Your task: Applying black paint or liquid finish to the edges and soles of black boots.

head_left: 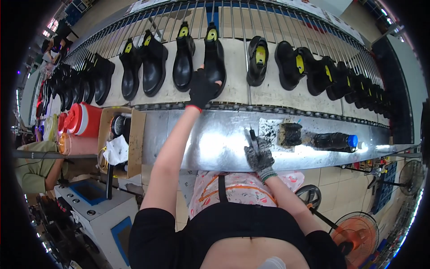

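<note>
Conveyor (235,71): carries black boots (153,65) beyond your metal table (215,143).
Nearest boot (215,56): sits on the conveyor, its toe beside your left thumb.
Left hand (203,91): black-gloved, fingers spread; whether it grips, you cannot tell.
Right hand (260,156): grey-gloved, closed around a slim dark tool (253,135).

Dial centre: middle of the worktop (215,139). Conveyor (237,96), behind the chain (264,109): 10 to 2 o'clock, carrying the row of boots (154,69). Left hand (203,89): at a boot, 11 o'clock. Right hand (259,157), with a tool (253,136) in it: 6 o'clock, near edge. Block (290,134), then bottle (333,141) on its side: on worktop, 3 o'clock. Box (137,143): 9 o'clock; jug (87,120) beyond it. Machine (101,217): 8 o'clock. Fan (358,233): 4 to 5 o'clock.
</note>
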`<move>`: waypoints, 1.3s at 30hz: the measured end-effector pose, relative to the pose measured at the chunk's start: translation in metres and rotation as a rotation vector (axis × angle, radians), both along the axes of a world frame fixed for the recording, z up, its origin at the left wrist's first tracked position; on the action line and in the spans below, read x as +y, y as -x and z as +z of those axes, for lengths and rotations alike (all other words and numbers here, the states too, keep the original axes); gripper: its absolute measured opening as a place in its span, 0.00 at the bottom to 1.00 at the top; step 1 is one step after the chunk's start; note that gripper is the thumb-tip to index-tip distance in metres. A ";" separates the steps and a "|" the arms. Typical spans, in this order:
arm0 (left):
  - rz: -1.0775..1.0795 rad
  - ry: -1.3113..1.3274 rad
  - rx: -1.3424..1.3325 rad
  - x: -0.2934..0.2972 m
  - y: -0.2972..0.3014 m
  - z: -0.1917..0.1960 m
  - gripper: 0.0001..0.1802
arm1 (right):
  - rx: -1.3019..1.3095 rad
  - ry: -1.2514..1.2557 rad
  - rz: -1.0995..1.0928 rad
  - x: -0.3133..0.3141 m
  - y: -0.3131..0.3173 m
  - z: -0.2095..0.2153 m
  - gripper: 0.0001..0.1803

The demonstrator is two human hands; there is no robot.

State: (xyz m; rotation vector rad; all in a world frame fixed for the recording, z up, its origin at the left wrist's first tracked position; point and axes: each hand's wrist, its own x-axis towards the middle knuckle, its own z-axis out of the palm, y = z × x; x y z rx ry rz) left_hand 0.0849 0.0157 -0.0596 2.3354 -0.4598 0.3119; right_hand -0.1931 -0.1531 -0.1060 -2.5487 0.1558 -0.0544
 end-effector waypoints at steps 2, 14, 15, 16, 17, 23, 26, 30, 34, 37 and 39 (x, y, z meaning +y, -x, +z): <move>0.054 -0.041 -0.094 -0.014 -0.032 -0.004 0.46 | -0.088 -0.018 0.036 0.002 -0.002 0.002 0.31; 0.277 0.182 0.403 -0.040 -0.107 -0.024 0.41 | -0.049 -0.022 0.025 0.009 -0.005 0.010 0.32; 0.259 0.248 0.381 -0.034 -0.110 -0.032 0.42 | -0.054 -0.064 0.018 0.010 -0.005 0.009 0.32; 0.239 0.290 0.407 -0.038 -0.102 -0.030 0.42 | -0.061 -0.008 0.005 0.009 -0.003 0.006 0.33; 0.223 0.332 0.434 -0.039 -0.094 -0.028 0.42 | -0.107 0.017 0.005 0.009 -0.003 0.003 0.34; 0.135 0.557 0.472 0.005 -0.033 -0.029 0.37 | -0.164 0.170 0.049 0.000 -0.005 -0.025 0.36; -0.015 0.543 0.455 0.008 0.031 0.011 0.37 | -0.200 0.296 -0.032 -0.005 -0.002 -0.042 0.34; 0.091 0.174 0.472 0.018 0.106 0.043 0.41 | -0.014 0.117 -0.001 -0.006 -0.004 -0.011 0.30; 0.065 0.247 0.405 0.031 0.162 0.011 0.44 | -0.274 -0.102 -0.143 0.009 0.006 0.007 0.35; 0.060 0.333 0.461 0.038 0.185 0.003 0.46 | -0.335 -0.550 -0.277 -0.003 0.024 0.003 0.37; 0.017 0.463 0.636 0.036 0.187 0.007 0.49 | -0.136 -0.773 -0.408 -0.010 0.044 0.031 0.38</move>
